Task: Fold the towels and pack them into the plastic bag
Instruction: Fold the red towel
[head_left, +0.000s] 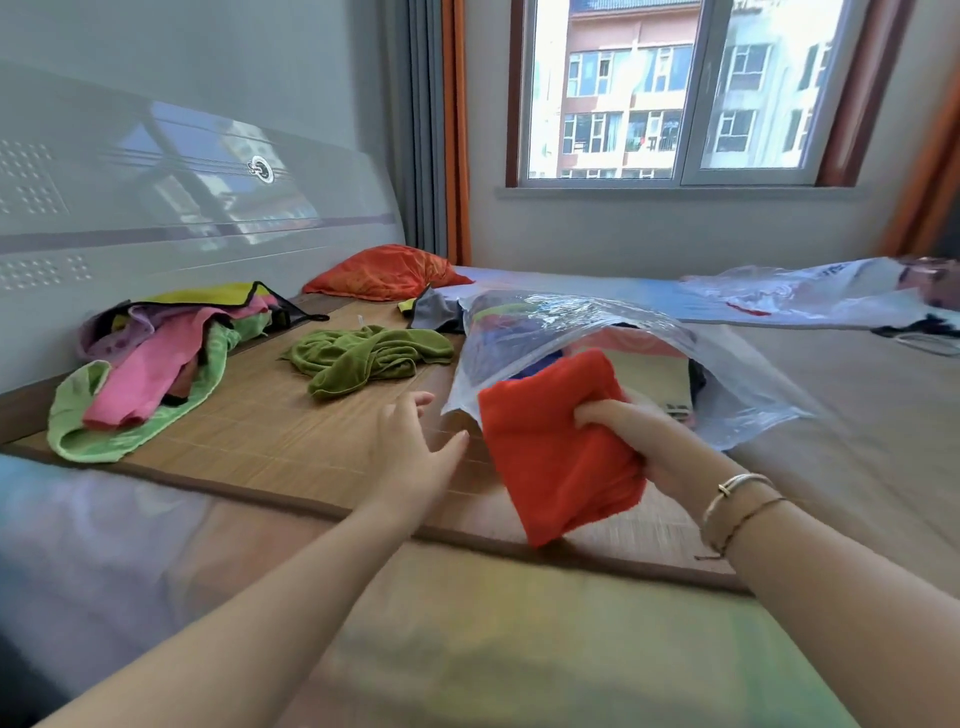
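My right hand (641, 441) grips a folded red towel (550, 447) just in front of the mouth of a clear plastic bag (561, 332) that lies on the bed with coloured towels inside. My left hand (415, 441) hovers open above the bamboo mat (270, 431), left of the red towel and near the bag's lower edge, touching nothing. A crumpled olive-green towel (363, 358) lies on the mat beyond my left hand. Further left sits a loose pile of pink, light-green, purple and yellow towels (156, 364).
An orange pillow (384, 273) rests by the headboard (156, 208). A second plastic bag (831, 293) lies flat at the far right of the bed. A grey cloth (436, 309) pokes out behind the clear bag. A window is behind the bed.
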